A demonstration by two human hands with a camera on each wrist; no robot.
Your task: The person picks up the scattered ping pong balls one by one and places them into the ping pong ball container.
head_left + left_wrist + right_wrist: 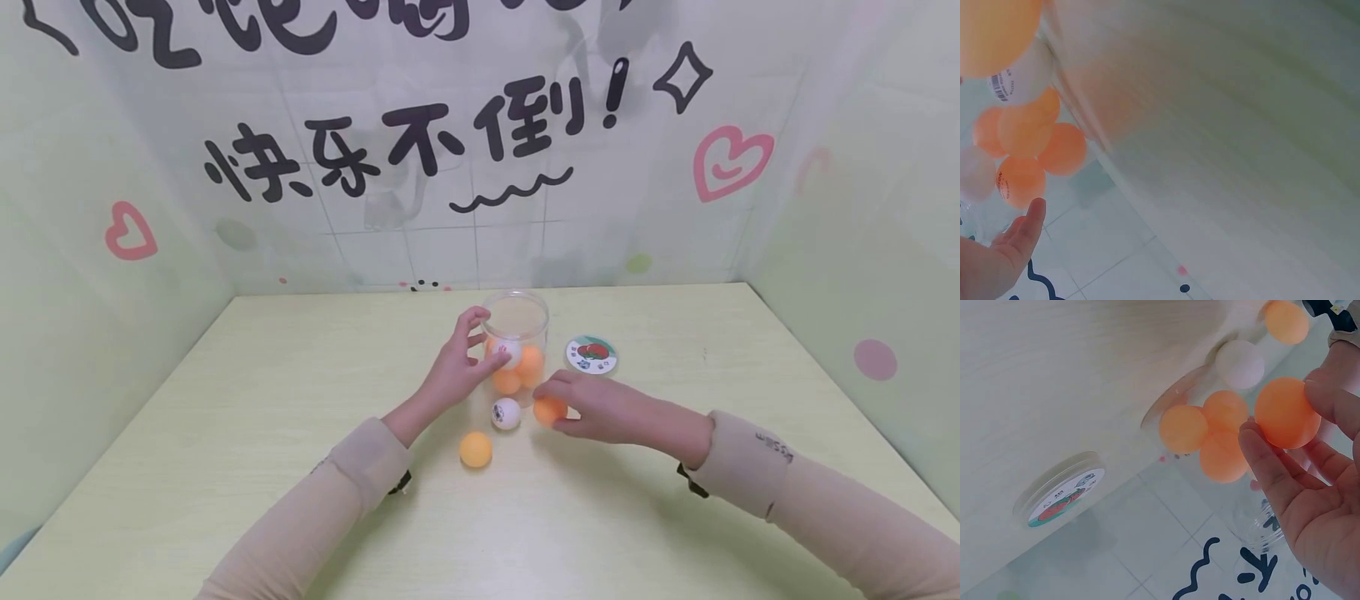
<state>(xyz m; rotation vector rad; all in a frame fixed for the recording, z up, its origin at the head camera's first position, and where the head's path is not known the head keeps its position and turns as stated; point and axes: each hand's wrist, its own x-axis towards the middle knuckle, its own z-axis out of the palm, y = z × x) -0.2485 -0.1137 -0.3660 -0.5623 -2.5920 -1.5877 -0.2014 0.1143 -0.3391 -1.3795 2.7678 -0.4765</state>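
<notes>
A clear plastic jar [516, 308] stands upright near the back of the table, with several orange table tennis balls [531, 367] and a white one [509, 353] inside. Around its left side my left hand [459, 364] holds it, thumb across the front. My right hand [607, 408] pinches an orange table tennis ball [1287, 412] between thumb and fingers, just right of the jar's base. In front of the jar a white ball [506, 413] rests on the table, and nearer to me lies a yellow-orange ball [476, 449].
To the right of the jar a round lid [592, 355] with a tomato picture lies on the pale wooden table [247, 433]. Printed sheets with dark lettering and hearts form the back wall [420, 250] and sides.
</notes>
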